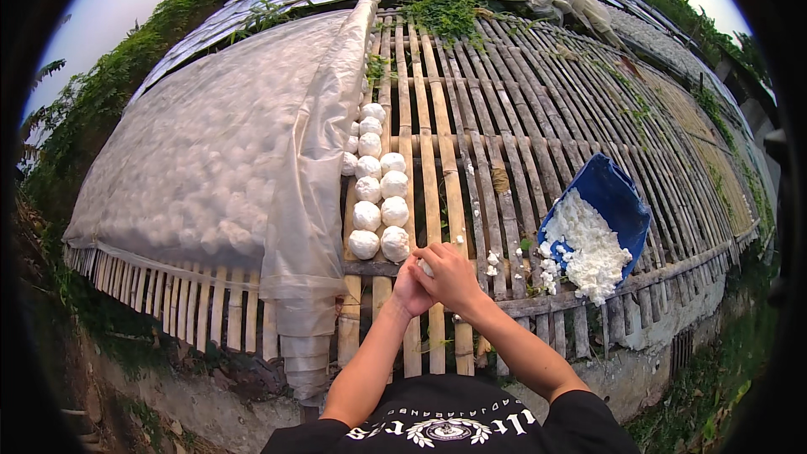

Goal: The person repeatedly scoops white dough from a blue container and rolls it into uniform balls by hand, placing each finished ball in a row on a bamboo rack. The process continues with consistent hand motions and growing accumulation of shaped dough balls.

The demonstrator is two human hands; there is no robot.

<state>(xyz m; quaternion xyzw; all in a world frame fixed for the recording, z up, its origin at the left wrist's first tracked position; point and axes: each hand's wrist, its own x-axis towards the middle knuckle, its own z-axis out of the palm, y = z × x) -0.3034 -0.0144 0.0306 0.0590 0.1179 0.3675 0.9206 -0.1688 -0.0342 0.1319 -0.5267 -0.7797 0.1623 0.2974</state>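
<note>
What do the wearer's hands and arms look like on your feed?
Left hand and right hand are ungloved, with bare forearms and no watch visible. The short sleeves are plain black, matching a black shirt with white lettering and a leafy emblem.

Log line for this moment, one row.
left hand: on white lump | right hand: on same lump, hands touching | beyond: white balls on bamboo rack | right side: blue container, white crumbles spilling out

Bare forearms point(525, 349) angled inward, left hand point(411, 290) and right hand point(451, 277) together, fingers point(435, 255) curled
</note>
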